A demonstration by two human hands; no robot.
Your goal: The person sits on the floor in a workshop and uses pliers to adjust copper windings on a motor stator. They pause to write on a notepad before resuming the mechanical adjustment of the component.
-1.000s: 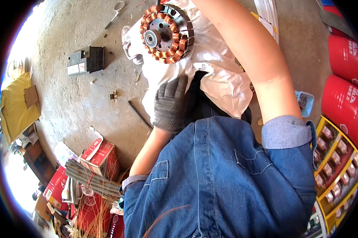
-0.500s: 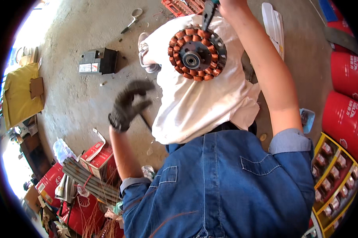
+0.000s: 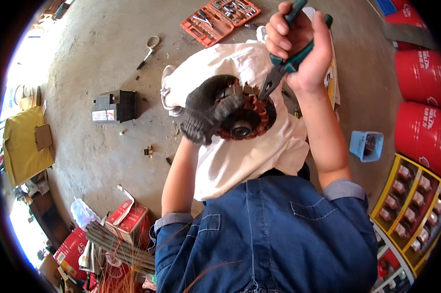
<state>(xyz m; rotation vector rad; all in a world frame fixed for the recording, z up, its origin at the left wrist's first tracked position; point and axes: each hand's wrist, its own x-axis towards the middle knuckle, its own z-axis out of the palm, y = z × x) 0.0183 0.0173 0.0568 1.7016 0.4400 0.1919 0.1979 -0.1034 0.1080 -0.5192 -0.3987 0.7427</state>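
Nearest the camera: blue denim shirt [image 3: 279, 239], sleeves rolled to the elbows, with both forearms reaching forward over a white cloth [image 3: 240, 161] spread across the lap.

Left hand [image 3: 208, 115], in a dark grey knitted glove, is closed over the left and upper rim of a round copper-wound motor stator with a dark metal hub [image 3: 245, 119]; fingers curl onto the windings, so the grasp is firm and the stator is held. The stator rests on the white cloth, roughly central in the view, tilted toward the camera.

Right hand [image 3: 298, 46], bare, is clenched around the green-handled steel pliers [image 3: 284, 53]. The handles sit squeezed close together in the fist; the pliers' nose points down and left and meets the stator's upper right rim (whether it pinches a wire cannot be told).

Beyond, on the concrete floor [image 3: 108, 58]: a black rectangular battery-like box [image 3: 114, 106] to the left, metal scissors [image 3: 148, 50] farther off, and an open orange tool case with sockets [image 3: 219, 18] at the far edge. To the right, a small light-blue plastic tub [image 3: 366, 145] stands near red cylindrical drums [image 3: 423, 102].
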